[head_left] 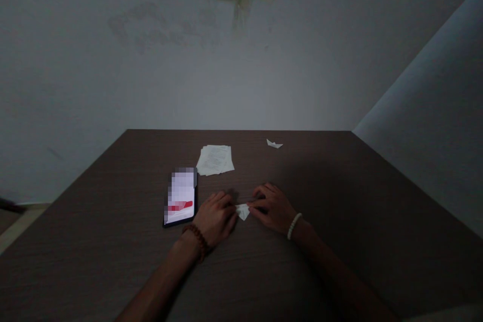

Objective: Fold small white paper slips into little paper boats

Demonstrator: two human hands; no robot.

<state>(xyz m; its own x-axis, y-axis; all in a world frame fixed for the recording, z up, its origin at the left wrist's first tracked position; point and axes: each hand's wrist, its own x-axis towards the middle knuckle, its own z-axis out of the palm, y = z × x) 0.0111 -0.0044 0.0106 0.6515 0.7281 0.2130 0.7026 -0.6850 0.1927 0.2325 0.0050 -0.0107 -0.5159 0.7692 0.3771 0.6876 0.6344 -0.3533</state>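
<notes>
A small folded piece of white paper [243,212] with print on it lies between my two hands, close above the table top. On its left side my left hand [216,217] has its fingers closed at the paper's edge, a brown bead bracelet on the wrist. My right hand [272,207], with a white bead bracelet, pinches the paper's right side between thumb and forefinger. The fingers cover both ends of the paper, and its lower point shows between them.
A tablet or large phone [182,196] with a lit screen lies left of my left hand. Behind it rests a stack of printed sheets [216,160]. A small folded paper boat [274,144] sits near the back edge of the brown table [324,271], against the wall.
</notes>
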